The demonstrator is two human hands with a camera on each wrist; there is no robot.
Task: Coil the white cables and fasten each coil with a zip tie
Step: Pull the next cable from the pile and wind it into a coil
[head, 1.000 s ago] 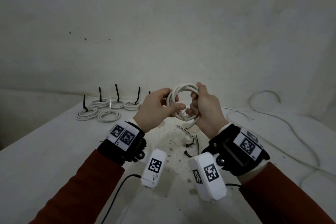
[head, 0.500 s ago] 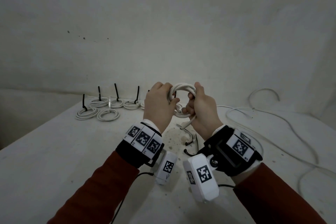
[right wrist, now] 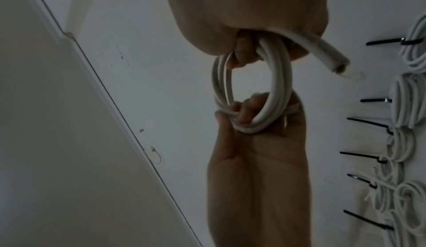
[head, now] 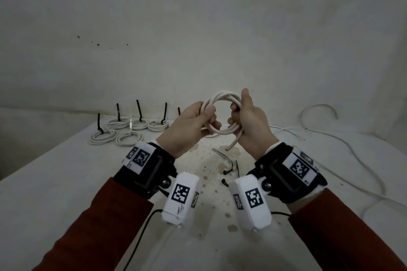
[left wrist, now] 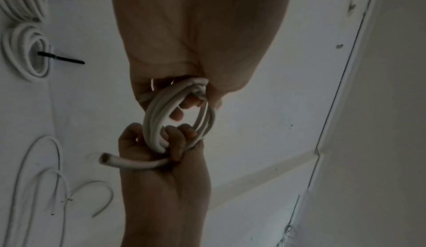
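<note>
A white cable coil (head: 221, 97) of a few loops hangs upright above the table, held between both hands. My left hand (head: 193, 125) grips its left side with fingers curled through the ring. My right hand (head: 248, 125) grips the right side, thumb up over the loops. A loose cable end (head: 234, 145) sticks out below the right hand. The left wrist view has the same coil (left wrist: 154, 119) and cut end (left wrist: 108, 160); so does the right wrist view, with coil (right wrist: 276, 79) and end (right wrist: 332, 59). Loose black zip ties (head: 226, 160) lie on the table under the hands.
Several finished coils with upright black zip ties (head: 123, 126) lie at the back left of the white table (head: 55, 178). Loose white cables (head: 343, 145) trail over the right side. Stains mark the table's middle. A wall stands close behind.
Both hands have spread apart, and the coil between them now stands open as a wider ring. The left wrist has swung back to the left.
</note>
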